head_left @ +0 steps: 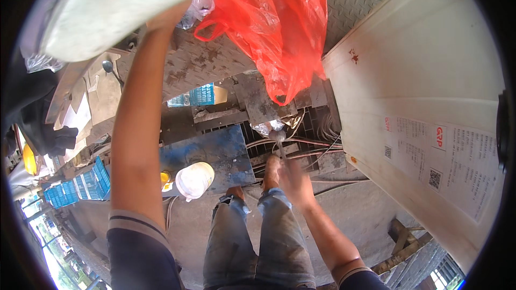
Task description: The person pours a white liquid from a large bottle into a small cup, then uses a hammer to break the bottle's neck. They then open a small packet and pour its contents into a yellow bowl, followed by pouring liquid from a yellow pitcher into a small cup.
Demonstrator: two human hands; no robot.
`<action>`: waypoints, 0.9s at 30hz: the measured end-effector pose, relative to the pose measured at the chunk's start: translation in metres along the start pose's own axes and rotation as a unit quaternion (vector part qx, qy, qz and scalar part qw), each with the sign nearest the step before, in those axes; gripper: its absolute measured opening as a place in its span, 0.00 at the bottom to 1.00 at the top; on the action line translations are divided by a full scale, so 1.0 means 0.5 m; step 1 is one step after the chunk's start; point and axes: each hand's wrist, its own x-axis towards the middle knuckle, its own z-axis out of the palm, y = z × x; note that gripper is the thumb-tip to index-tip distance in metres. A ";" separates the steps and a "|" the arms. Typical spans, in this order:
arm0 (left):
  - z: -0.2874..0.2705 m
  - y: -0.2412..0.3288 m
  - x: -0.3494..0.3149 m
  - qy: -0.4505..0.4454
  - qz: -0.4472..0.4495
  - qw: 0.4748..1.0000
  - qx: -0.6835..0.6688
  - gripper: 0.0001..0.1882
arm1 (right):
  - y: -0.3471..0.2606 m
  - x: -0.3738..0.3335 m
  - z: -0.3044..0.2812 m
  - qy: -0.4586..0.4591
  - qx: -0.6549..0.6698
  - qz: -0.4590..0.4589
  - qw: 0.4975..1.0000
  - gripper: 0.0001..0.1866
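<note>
Gripping tool (pixel 279 140) by handle w/ R hand (pixel 294 183), prob. for reach. Holding L hand (pixel 169 17) up, w/ white panel (pixel 115 6) over it, poss. for support; can't tell grip.

The red bag (pixel 279 21) is thin, shiny plastic, pretty much the same crinkly deal as the clear wrap (pixel 201 6), while the tread plate (pixel 207 56) looks like rough, grimy metal and the jeans (pixel 231 241) are matt, scruffy denim.
</note>
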 end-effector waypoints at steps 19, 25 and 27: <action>-0.579 0.088 -0.560 -0.151 -0.310 0.760 -0.551 0.22 | -0.368 0.575 -0.146 0.272 -0.459 -0.311 0.787 0.14; -0.969 0.020 -1.071 -0.475 -0.424 0.614 -0.468 0.18 | -0.396 0.511 -0.142 0.284 -0.458 -0.367 0.758 0.18; -1.099 -0.022 -1.243 -0.549 -0.499 0.541 -0.396 0.16 | -0.401 0.423 -0.074 0.331 -0.430 -0.453 0.707 0.20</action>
